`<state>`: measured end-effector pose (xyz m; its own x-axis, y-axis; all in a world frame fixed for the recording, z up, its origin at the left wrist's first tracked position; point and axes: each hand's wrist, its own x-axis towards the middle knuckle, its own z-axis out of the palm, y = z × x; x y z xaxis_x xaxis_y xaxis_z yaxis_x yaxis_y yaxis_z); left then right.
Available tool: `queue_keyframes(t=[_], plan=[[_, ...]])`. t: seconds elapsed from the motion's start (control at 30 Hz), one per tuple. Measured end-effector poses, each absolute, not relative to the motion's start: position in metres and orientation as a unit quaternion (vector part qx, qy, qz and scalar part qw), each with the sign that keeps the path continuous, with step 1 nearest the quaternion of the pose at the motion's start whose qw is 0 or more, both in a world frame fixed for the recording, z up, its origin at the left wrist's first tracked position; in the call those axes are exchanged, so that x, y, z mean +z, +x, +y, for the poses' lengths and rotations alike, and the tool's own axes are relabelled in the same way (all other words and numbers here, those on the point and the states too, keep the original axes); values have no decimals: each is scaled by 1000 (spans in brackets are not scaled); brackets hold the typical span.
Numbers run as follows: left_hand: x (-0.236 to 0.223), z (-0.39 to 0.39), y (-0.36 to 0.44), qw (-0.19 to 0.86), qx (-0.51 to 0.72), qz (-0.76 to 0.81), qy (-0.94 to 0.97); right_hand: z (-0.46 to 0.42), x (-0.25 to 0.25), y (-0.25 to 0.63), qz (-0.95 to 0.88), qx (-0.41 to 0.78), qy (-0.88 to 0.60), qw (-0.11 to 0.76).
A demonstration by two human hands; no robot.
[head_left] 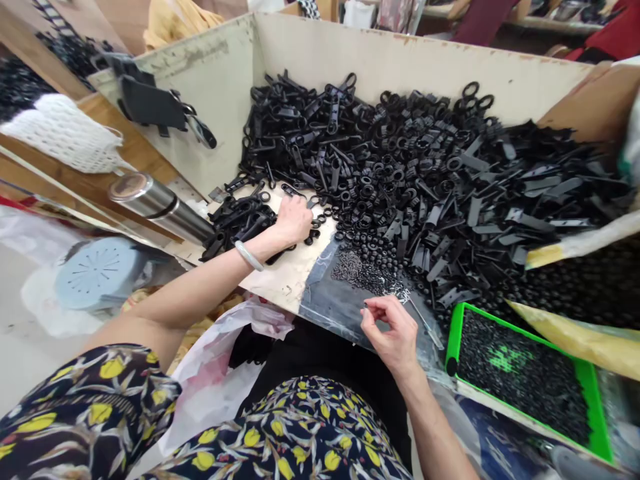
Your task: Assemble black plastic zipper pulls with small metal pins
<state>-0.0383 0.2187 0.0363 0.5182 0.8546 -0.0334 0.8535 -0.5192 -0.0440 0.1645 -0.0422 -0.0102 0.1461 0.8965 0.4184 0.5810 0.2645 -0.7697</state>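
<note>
My left hand is over the pale board, its fingers curled down at the near edge of the pile of black plastic parts. Beside its fingertips lies a black ring-ended piece; what the fingers grip is hidden. Lower right, above the dark mat, my right hand pinches thumb and forefinger together on a tiny dark piece. Just beyond it are small silver pins, tiny dark beads and a thin metal rod. Left of my left wrist sits a heap of long black pieces.
Pale walls enclose the pile. A steel flask leans at the left, near a white mesh cloth and a blue stool. At right, a green tray holds small black bits. A white plastic bag hangs below the board.
</note>
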Motion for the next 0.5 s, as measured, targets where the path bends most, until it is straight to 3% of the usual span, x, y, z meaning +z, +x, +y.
queue_keyframes(t=[0.17, 0.33, 0.5], plan=[[51, 204, -40, 51, -70, -447, -890, -51, -14, 166, -618, 178, -592, 486], [37, 119, -46, 44, -89, -333, -938, -63, -20, 173, -620, 169, -604, 471], [-14, 32, -58, 9, -69, -344, -937, -64, -24, 180, -725, 54, -597, 340]])
